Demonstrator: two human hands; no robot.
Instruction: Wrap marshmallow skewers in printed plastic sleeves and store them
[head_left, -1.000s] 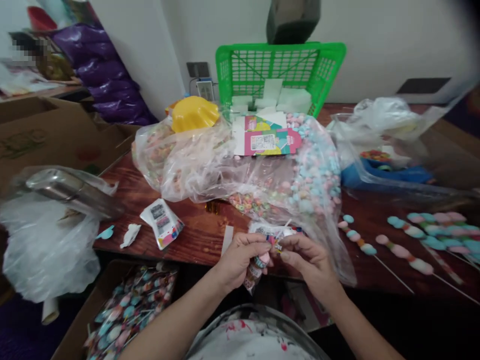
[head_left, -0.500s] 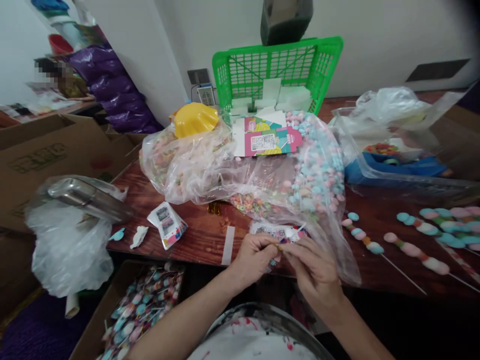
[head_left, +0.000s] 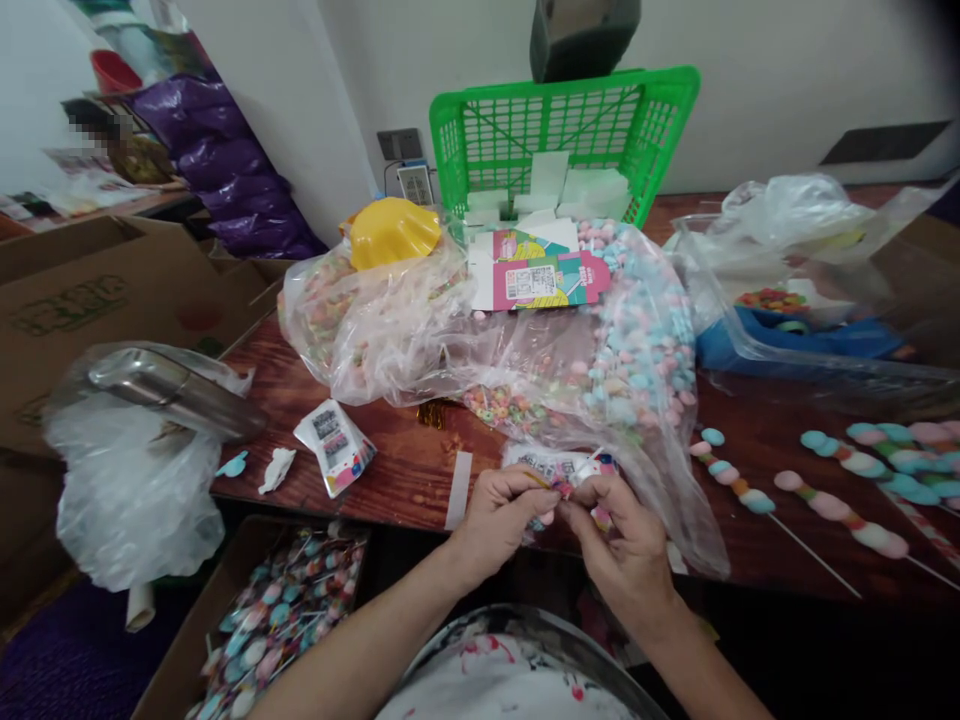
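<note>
Over the near edge of the table (head_left: 405, 475), the left hand (head_left: 487, 525) and right hand (head_left: 634, 535) meet, thumbs and fingers nearly closed on the small wrapped packet (head_left: 561, 487) between them, partly hidden. They appear to be working a thin yellow strip (head_left: 535, 479) at its gathered top, which calls for a steady left pinch and fine right fingertip turns. Skewered sweets (head_left: 832, 502) lie right, a card stack (head_left: 334, 450) left.

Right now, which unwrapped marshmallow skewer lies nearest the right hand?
The leftmost blue, pink and orange marshmallow skewer, closest to the right hand; its far tip is blue, its neighbour's pink.
</note>
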